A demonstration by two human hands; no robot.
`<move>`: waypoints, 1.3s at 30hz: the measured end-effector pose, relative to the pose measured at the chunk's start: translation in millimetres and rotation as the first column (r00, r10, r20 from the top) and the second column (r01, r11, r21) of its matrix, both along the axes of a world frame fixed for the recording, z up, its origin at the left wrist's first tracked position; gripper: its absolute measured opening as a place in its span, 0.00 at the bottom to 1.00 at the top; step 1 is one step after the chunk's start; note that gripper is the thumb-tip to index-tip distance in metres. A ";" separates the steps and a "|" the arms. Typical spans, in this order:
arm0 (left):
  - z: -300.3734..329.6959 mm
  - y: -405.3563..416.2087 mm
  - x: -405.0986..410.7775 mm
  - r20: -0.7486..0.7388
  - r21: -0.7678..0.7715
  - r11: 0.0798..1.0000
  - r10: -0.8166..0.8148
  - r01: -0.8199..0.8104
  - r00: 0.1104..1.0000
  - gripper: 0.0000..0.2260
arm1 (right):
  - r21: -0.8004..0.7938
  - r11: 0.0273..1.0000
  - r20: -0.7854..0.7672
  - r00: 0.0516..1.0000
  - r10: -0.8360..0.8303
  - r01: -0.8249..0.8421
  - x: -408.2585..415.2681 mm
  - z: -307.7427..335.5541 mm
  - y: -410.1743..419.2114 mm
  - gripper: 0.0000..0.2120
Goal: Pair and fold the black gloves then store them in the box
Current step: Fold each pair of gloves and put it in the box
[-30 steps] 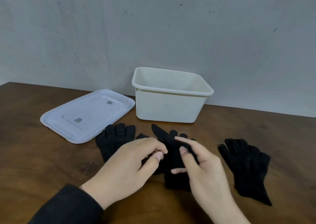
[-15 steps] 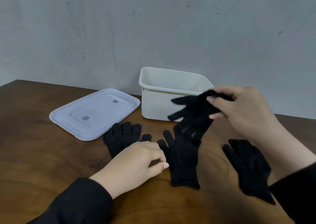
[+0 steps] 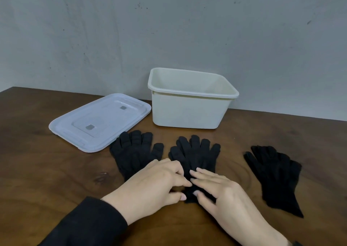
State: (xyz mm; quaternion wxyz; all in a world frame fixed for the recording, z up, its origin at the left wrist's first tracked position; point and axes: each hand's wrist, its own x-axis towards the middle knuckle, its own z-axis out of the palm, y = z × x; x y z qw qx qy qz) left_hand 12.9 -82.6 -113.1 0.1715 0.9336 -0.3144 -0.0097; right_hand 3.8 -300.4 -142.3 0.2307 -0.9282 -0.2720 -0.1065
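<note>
Black gloves lie in three spots on the brown table (image 3: 47, 180). A left glove pile (image 3: 133, 152) sits by the lid, a middle glove pile (image 3: 195, 152) in front of the box, and a right glove pile (image 3: 274, 172) apart from them. My left hand (image 3: 155, 183) rests its fingertips on the left edge of the middle pile's cuff. Next to it, my right hand (image 3: 217, 189) lies on that cuff with fingers straight. Both hands hide the cuff end. The cream box (image 3: 187, 112) stands open behind the gloves.
The box's white lid (image 3: 99, 122) lies flat to the left of the box, its near corner touching the left glove pile. A grey wall runs close behind the box. Bare wood shows on the far left and far right.
My right hand, which held one glove up in front of the box, has come down and laid it on the middle glove. Both hands now lie on that pile's cuff.
</note>
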 end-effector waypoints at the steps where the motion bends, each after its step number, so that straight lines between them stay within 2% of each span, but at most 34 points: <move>1: -0.3 -0.8 0.5 0.003 0.002 1.000 0.006 -0.006 1.000 0.18 | -0.008 1.000 0.005 1.000 0.009 -0.009 0.1 0.7 -0.4 0.18; 5: 0.6 -1.8 -0.9 0.004 0.005 1.000 0.027 -0.027 1.000 0.18 | -0.073 0.997 0.082 0.996 0.046 -0.040 1.9 1.4 -2.6 0.18; 8: 1.7 -1.7 -2.4 0.032 -0.020 0.996 0.090 -0.090 0.995 0.18 | -0.047 0.997 0.122 0.991 0.061 -0.056 2.3 5.1 -3.3 0.17; 17: 3.8 -3.1 -4.4 0.030 -0.007 0.987 0.161 -0.161 0.986 0.21 | -0.085 0.993 0.075 0.993 0.087 -0.080 -1.4 7.3 -8.7 0.17; 20: 4.3 -3.1 -4.3 0.029 -0.008 0.987 0.160 -0.160 0.987 0.21 | -0.105 0.990 0.029 0.994 0.101 -0.098 -1.3 8.5 -10.6 0.18; 23: 6.2 -1.2 -5.1 0.031 -0.024 0.990 0.138 -0.137 0.990 0.20 | -0.094 0.991 -0.022 0.995 0.097 -0.099 -1.3 15.9 -14.1 0.22; 27: 6.3 -2.1 -6.6 0.087 0.012 1.000 0.025 -0.026 0.996 0.18 | 0.026 1.000 -0.042 0.999 0.018 -0.016 0.7 26.5 -24.0 0.16; 29: 2.1 -2.9 -5.7 0.066 0.043 0.999 0.000 -0.003 0.998 0.19 | -0.016 0.998 -0.147 0.988 0.053 -0.056 3.6 26.4 -31.8 0.13; 35: -1.2 -1.7 -2.2 0.041 0.078 0.997 0.012 -0.016 0.999 0.20 | -0.078 0.983 -0.417 0.901 0.117 -0.164 3.1 33.8 -46.4 0.22; 37: -1.3 -2.2 -2.7 0.039 0.091 0.996 0.012 -0.015 0.999 0.21 | -0.133 0.980 -0.376 0.922 0.089 -0.148 1.6 32.4 -40.7 0.25; 39: -1.6 -3.0 -3.3 0.046 0.094 0.995 0.016 -0.020 0.999 0.21 | -0.170 0.979 -0.266 0.962 0.069 -0.117 0.0 27.8 -32.8 0.25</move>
